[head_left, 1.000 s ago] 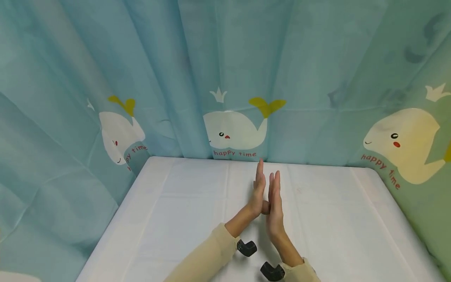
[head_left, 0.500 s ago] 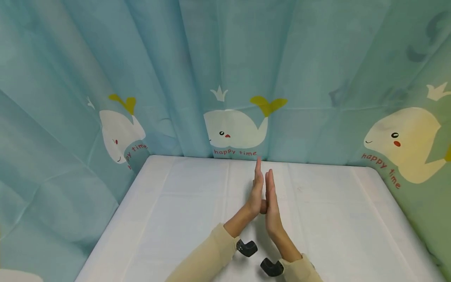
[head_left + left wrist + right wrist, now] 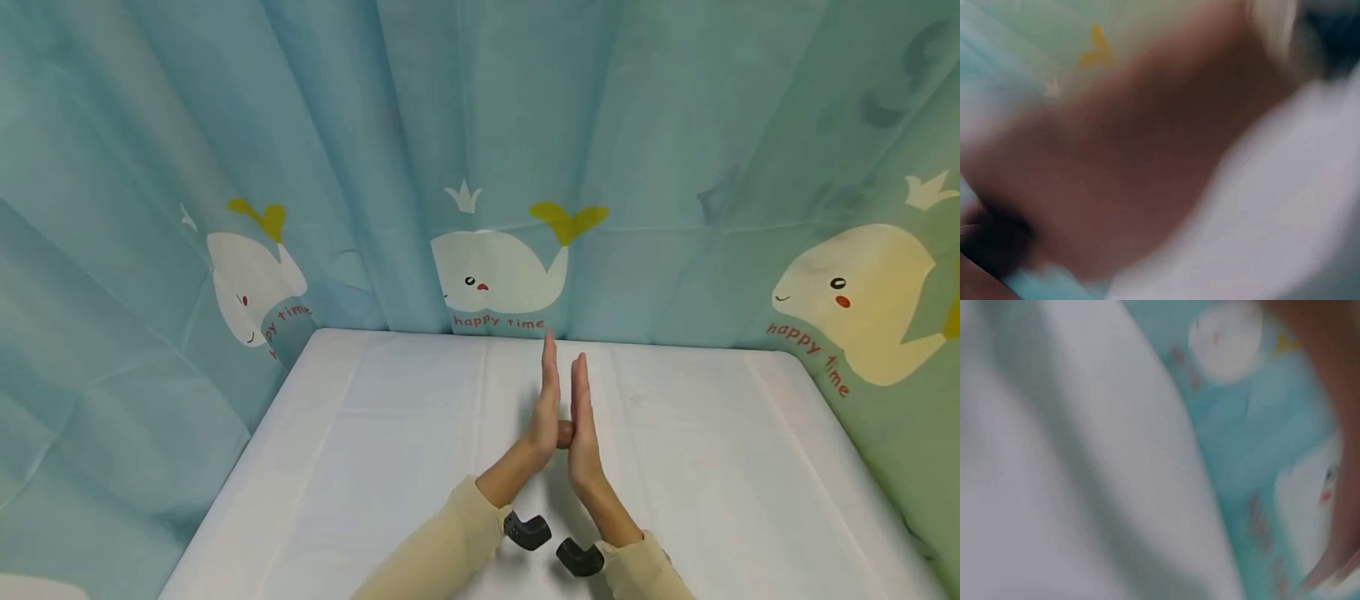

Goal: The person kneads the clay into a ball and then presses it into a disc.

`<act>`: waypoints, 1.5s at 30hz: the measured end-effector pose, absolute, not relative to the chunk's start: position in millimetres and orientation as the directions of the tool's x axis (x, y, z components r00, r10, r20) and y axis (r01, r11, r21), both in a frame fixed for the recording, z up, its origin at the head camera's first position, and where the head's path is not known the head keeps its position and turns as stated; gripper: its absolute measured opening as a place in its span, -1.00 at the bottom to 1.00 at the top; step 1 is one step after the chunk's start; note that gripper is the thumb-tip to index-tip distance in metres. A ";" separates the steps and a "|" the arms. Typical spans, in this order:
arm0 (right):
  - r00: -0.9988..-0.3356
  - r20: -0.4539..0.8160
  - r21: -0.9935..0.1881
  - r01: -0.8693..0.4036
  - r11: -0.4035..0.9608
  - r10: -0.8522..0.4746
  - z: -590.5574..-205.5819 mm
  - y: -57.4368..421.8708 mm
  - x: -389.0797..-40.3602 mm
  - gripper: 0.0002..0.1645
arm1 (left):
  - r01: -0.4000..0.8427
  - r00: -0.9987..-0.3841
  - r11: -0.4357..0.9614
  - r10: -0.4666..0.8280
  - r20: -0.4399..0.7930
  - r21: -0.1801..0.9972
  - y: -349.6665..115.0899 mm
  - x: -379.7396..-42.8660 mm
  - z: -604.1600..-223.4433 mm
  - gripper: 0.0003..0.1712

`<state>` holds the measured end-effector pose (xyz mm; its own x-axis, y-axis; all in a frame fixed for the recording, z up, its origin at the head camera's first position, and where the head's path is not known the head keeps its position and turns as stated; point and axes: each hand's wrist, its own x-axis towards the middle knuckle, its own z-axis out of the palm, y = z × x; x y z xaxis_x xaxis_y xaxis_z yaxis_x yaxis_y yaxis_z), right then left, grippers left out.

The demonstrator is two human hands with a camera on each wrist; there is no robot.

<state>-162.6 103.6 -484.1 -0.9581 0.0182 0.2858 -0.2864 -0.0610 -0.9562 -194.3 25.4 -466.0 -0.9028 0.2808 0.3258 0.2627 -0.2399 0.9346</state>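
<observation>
Between my two palms sits a small brown ball (image 3: 565,434), its left and right sides covered by the hands in the head view. My left hand (image 3: 547,417) stands upright on edge with straight fingers pointing away, its palm against the ball. Facing it, my right hand (image 3: 584,433) also has straight fingers and presses from the other side. The fingertips lean toward each other with a narrow gap. In the left wrist view the left hand (image 3: 1116,162) is a motion blur; the right wrist view catches only part of the right hand (image 3: 1344,394) at its right edge.
Beneath the hands is a table with a white cover (image 3: 405,433). A blue-green curtain (image 3: 660,167) printed with whales hangs round its back and sides. Black wrist cameras, left (image 3: 527,531) and right (image 3: 580,557), jut inward from the beige sleeves, close to each other.
The hands shift slightly against each other with the brown ball staying between the palms. The fingertip gap narrowed half a second ago and has widened a little since; the right hand has slid slightly forward.
</observation>
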 end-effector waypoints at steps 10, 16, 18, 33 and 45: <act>-0.936 0.350 -0.937 -0.349 0.028 0.048 -465.5 122.4 -186.4 -0.35 | 0.208 -0.902 -0.233 0.331 0.279 0.950 32.8 -175.0 -476.2 -0.26; -0.962 0.274 -0.960 -0.274 -0.057 -0.001 -483.5 110.0 -168.5 -0.33 | 0.327 -0.881 -0.199 0.291 0.374 0.924 28.6 -192.1 -461.0 -0.22; -0.958 0.288 -0.955 -0.286 -0.079 -0.011 -479.0 102.8 -159.9 -0.33 | 0.338 -0.892 -0.150 0.264 0.367 0.929 26.9 -201.3 -463.9 -0.21; -0.951 0.310 -0.951 -0.310 0.007 -0.023 -486.6 120.1 -176.8 -0.36 | 0.208 -0.931 -0.200 0.259 0.257 0.957 35.6 -190.5 -466.7 -0.28; -0.940 0.340 -0.939 -0.340 0.047 -0.001 -484.2 126.0 -185.7 -0.35 | 0.205 -0.923 -0.179 0.293 0.251 0.962 41.3 -181.7 -469.0 -0.27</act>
